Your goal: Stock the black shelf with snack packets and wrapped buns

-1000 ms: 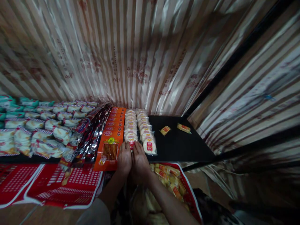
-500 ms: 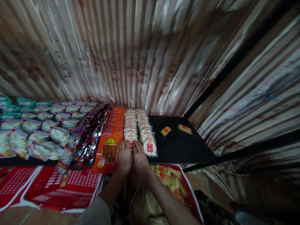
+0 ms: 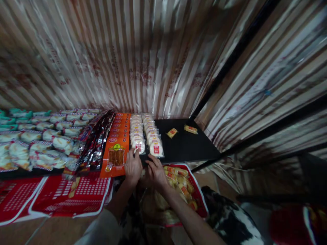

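Observation:
Two rows of clear packets with round white crackers stand on a black shelf, a left row (image 3: 137, 131) and a right row (image 3: 151, 132). My left hand (image 3: 133, 167) is at the front end of the left row, its fingertips at the lower edge of the front packet (image 3: 138, 147). Below the front packet of the right row (image 3: 156, 149) is my right hand (image 3: 157, 173), fingers stretched out and apart. Neither hand visibly holds anything. Beside the left row lie overlapping orange snack bags (image 3: 117, 146).
Two small yellow packets, one nearer (image 3: 172, 132) and one farther right (image 3: 190, 129), lie on the black shelf (image 3: 184, 148). Below stand a red basket (image 3: 201, 197) of yellow packets and another red basket (image 3: 89, 190). Dark shiny bags (image 3: 95, 146) and white bread packs (image 3: 62, 143) fill the left side. Striped cloth (image 3: 143, 58) hangs behind.
My hands have moved apart and back toward me from the front of the left cracker row, baring its front packet. The view has shifted slightly.

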`<state>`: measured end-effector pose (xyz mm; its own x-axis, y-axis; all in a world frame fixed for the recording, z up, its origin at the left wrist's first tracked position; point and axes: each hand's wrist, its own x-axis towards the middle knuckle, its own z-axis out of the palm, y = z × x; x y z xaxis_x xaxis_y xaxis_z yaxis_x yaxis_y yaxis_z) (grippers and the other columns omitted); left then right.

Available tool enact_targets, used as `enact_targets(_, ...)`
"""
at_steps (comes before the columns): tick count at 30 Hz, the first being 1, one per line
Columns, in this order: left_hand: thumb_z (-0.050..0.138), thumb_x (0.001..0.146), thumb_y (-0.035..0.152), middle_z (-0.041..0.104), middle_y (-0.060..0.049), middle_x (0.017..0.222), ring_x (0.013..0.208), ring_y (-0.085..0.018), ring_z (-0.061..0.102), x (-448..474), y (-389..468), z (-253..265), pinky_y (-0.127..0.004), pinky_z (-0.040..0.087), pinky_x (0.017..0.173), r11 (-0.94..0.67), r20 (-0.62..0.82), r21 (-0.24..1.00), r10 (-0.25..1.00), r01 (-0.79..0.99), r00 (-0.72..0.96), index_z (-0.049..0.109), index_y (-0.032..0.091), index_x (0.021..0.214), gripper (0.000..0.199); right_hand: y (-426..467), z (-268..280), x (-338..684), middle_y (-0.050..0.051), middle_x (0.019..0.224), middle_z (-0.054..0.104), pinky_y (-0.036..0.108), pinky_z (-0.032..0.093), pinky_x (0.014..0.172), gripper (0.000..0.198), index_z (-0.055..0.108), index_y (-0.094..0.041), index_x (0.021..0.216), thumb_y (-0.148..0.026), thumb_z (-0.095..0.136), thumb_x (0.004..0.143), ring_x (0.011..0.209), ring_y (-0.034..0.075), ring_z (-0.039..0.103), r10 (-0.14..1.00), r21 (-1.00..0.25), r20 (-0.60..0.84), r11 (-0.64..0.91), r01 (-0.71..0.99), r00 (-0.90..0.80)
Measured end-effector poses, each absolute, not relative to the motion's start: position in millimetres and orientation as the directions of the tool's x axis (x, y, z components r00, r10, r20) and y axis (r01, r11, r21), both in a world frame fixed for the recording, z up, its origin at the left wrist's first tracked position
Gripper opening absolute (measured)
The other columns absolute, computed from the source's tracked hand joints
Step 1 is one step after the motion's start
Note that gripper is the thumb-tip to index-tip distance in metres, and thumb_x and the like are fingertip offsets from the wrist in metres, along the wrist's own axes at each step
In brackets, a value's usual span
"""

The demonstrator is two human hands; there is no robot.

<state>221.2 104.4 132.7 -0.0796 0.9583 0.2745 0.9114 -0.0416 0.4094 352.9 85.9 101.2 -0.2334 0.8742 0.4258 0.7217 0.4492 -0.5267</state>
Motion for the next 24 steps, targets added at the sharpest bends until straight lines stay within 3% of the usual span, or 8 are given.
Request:
enact_targets(4,0.034,0.087,0.013,0.059,-0.008,0.112,0.107,-0.018,0.053,236,63,122,-0.033,0.044,0.096,-0.262,0.225,0.565,0.961,0.782,0.160,0.060,0.019,0.111,0.035,40,92,400,0.011,0.109,0.063,0.040,0.049,0.091,0.033,0.063,-0.018,0.106,-0.014,0.036,0.088,0.104,0.021,0.057,0.918,-0.539,0.370,0.340,0.771,-0.146)
enact_targets(7,0.036,0.088,0.018,0.059,-0.008,0.117,0.110,-0.018,0.053,250,29,106,-0.034,0.044,0.097,-0.330,0.109,0.610,0.935,0.720,0.337,0.060,0.020,0.110,0.033,11,85,434,0.012,0.103,0.065,0.038,0.050,0.087,0.032,0.064,-0.016,0.102,-0.020,0.036,0.088,0.098,0.022,0.060,0.967,-0.517,0.246,0.188,0.835,-0.066)
enact_targets(11,0.041,0.084,0.015,0.056,-0.010,0.125,0.118,-0.020,0.048,267,2,89,-0.035,0.038,0.102,-0.264,-0.073,0.540,0.931,0.799,0.358,0.059,0.017,0.113,0.034,-13,77,462,0.012,0.096,0.068,0.036,0.048,0.089,0.034,0.067,-0.015,0.095,-0.023,0.035,0.088,0.095,0.023,0.062,0.994,-0.501,0.064,0.111,0.858,-0.091)
enact_targets(15,0.048,0.080,0.019,0.057,-0.011,0.122,0.115,-0.024,0.049,280,-3,84,-0.036,0.038,0.100,-0.241,-0.176,0.481,0.915,0.843,0.362,0.056,0.015,0.118,0.038,-21,69,466,0.012,0.104,0.068,0.037,0.046,0.091,0.035,0.067,-0.015,0.101,-0.025,0.036,0.088,0.099,0.023,0.062,0.997,-0.506,0.006,0.065,0.860,-0.072)
enact_targets(19,0.051,0.077,0.018,0.056,-0.012,0.123,0.113,-0.027,0.048,290,-3,81,-0.038,0.041,0.095,-0.178,-0.196,0.408,0.941,0.896,0.276,0.055,0.015,0.118,0.042,-20,65,459,0.010,0.101,0.069,0.036,0.045,0.091,0.029,0.067,-0.018,0.100,-0.019,0.044,0.082,0.099,0.023,0.061,0.993,-0.470,-0.037,0.085,0.878,-0.116)
enact_targets(24,0.050,0.074,0.012,0.061,-0.011,0.108,0.104,-0.025,0.053,299,-5,74,-0.035,0.042,0.092,-0.151,-0.134,0.396,0.966,0.906,0.219,0.058,0.016,0.115,0.042,-19,62,450,0.012,0.102,0.069,0.035,0.045,0.091,0.030,0.068,-0.019,0.098,-0.012,0.050,0.075,0.100,0.024,0.061,0.995,-0.403,-0.059,0.049,0.914,-0.080)
